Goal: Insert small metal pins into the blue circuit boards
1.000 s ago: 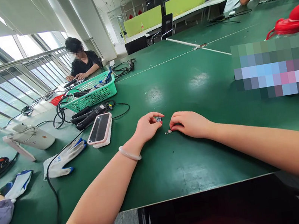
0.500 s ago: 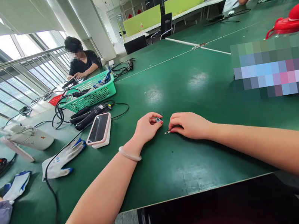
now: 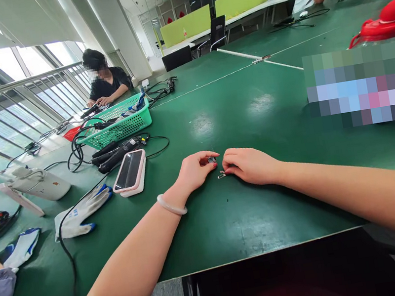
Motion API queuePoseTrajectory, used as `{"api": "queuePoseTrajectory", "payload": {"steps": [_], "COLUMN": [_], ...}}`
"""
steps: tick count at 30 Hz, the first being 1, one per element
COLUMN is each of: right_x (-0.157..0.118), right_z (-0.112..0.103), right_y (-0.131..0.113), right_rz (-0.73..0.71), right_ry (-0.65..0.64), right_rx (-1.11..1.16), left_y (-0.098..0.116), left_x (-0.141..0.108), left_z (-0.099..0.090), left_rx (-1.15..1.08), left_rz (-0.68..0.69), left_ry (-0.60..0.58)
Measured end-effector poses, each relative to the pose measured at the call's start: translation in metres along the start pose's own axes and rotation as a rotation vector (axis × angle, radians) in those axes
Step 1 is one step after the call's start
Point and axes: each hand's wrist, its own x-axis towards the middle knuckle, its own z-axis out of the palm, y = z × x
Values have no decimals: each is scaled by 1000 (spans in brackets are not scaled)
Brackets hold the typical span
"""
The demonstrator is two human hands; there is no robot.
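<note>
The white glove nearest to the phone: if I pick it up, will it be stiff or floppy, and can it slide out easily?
The glove is probably floppy and light, as it looks like thin fabric lying flattened. It may not slide out freely: the black cable crosses over it and could drag along.

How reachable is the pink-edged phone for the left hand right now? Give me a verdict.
Probably yes: the left hand looks near enough to the phone, with only bare tabletop between them. Its fingers hold a small part, though, which would likely need putting down first.
</note>
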Motion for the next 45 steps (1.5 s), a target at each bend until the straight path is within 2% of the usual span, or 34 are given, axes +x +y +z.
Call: {"api": "queuePoseTrajectory", "payload": {"steps": [6,12,18,25,31,34,39,45], "right_x": [0,-1,-2,-2,0,3,4,1], "right_z": [-5,-5,-6,-7,-2,1,3,-1], "right_y": [-3,-4,-4,-4,-5,-5,-3,-3], "right_rz": [73,83,42,42,38,48,26,39], "right_ry": [162,225,238,237,59,5,-7,109], "right_rx": [32,29,29,39,-32,-73,-101,-68], "left_y": [1,13,19,11,2,3,7,6], "left_x": [0,-5,-7,-4,0,0,-2,-4], "left_z": [5,5,3,3,-1,-2,-1,3], "left_rx": [-140,-143,-71,-11,43,55,77,32], "left_rz": [15,21,32,15,-121,-137,-112,-68], "left_ry": [-39,-40,-16,61,164,151,98,32]}}
